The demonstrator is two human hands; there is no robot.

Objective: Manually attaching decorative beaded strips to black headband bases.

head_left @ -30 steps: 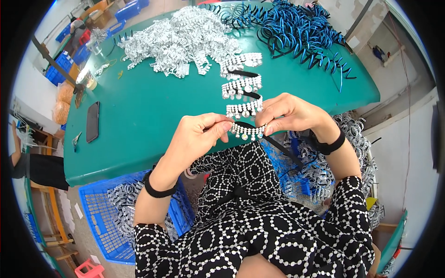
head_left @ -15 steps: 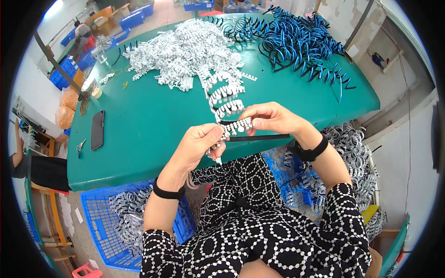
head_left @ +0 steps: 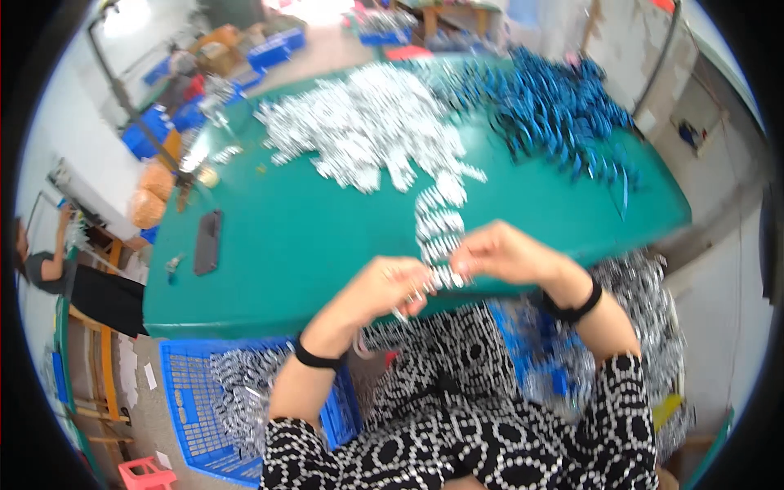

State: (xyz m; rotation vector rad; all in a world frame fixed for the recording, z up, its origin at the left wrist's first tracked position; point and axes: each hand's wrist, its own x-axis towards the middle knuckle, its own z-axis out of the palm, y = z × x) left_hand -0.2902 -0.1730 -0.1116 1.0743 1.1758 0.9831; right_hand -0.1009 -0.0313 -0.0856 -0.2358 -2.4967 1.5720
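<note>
Near the table's front edge, my left hand [head_left: 387, 287] pinches a coiled strip studded with small white pieces [head_left: 441, 245]. My right hand [head_left: 505, 251] has its thumb and fingers closed on the same strip, just right of the left hand. Between the two hands a short white length shows. From there the coil runs away from me in loops to a large heap of small white pieces [head_left: 359, 122]. Motion blur hides the fine detail at the fingertips.
Black and blue spiral strips [head_left: 547, 106] lie at the far right of the green table [head_left: 310, 237]. A dark phone [head_left: 207, 242] and small scissors [head_left: 173, 266] lie at left. Below are a blue basket [head_left: 188, 408] of coils and a heap of coils [head_left: 645, 318]. Another person [head_left: 53, 269] is at far left.
The whole view has shifted, so the table and my hands appear lower and farther right. Both hands still hold the strip, close together. More of the person at left shows.
</note>
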